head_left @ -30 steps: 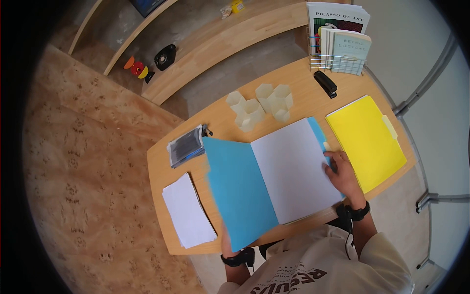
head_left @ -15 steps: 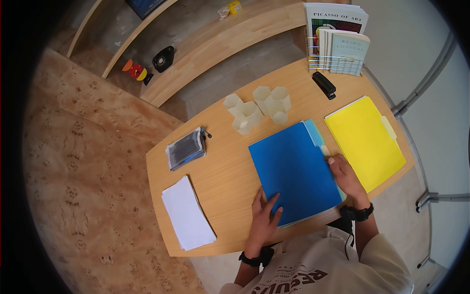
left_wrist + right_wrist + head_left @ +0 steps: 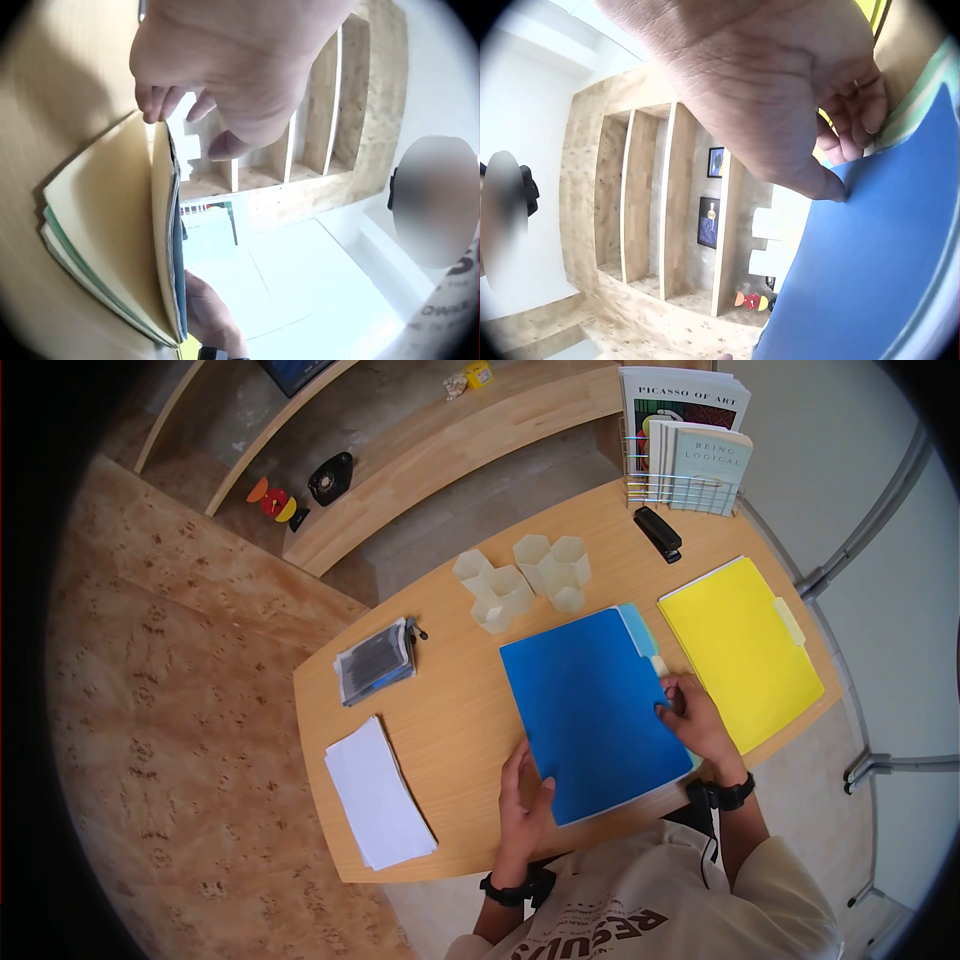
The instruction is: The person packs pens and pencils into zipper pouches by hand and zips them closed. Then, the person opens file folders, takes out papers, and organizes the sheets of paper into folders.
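Observation:
A blue folder (image 3: 600,715) lies on top of several folders at the table's front middle, with light-blue and cream tabs (image 3: 658,666) showing along its right side. My right hand (image 3: 700,722) grips its right edge, thumb on the blue cover (image 3: 877,247) and the other fingers curled at the edge. Beside the left edge is my left hand (image 3: 523,810), fingers loosely bent and fingertips right at the edge, thumb held apart. In the left wrist view a cream folder (image 3: 109,187) spreads open below the blue one, with green edges (image 3: 82,262) under it.
A yellow folder (image 3: 742,655) lies to the right, a stack of white paper (image 3: 380,795) to the left. Behind are a dark zip pouch (image 3: 376,662), hexagonal holders (image 3: 495,595), a black stapler (image 3: 657,534) and a wire rack (image 3: 683,490) with books.
The light-blue folder with white paper has been closed, and a dark blue cover now faces up. My left hand came up to its left edge, then drew slightly off it; the right hand stayed at the right edge.

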`<state>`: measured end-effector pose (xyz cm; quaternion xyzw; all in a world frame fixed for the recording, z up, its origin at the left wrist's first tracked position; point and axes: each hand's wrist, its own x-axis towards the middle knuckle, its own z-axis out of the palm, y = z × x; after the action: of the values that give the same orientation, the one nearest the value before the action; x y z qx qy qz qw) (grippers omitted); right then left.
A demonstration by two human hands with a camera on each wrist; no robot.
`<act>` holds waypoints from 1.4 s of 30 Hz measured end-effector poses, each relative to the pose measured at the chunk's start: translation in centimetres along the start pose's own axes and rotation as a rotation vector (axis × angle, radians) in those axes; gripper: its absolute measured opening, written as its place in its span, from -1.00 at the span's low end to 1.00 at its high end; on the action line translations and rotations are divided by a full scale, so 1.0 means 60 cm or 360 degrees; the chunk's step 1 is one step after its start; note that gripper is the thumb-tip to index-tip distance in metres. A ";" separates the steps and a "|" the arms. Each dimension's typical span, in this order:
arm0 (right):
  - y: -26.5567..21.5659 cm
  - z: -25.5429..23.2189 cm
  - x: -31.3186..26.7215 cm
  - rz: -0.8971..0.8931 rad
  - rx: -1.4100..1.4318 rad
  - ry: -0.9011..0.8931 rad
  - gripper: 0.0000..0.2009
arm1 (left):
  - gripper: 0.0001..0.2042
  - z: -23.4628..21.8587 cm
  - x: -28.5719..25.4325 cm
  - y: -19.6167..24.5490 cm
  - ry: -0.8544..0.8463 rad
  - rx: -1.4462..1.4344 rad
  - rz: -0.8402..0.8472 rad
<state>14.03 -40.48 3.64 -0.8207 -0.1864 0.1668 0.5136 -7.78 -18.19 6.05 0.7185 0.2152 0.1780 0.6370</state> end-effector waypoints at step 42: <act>0.015 0.020 0.004 -0.0079 -0.0061 -0.0001 -0.65 | -0.24 0.049 0.033 0.059 0.0045 0.0034 0.0047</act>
<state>13.78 -39.79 2.32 -0.8254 -0.2100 0.1506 0.5019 -4.24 -19.92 9.15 0.7258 0.2154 0.1953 0.6234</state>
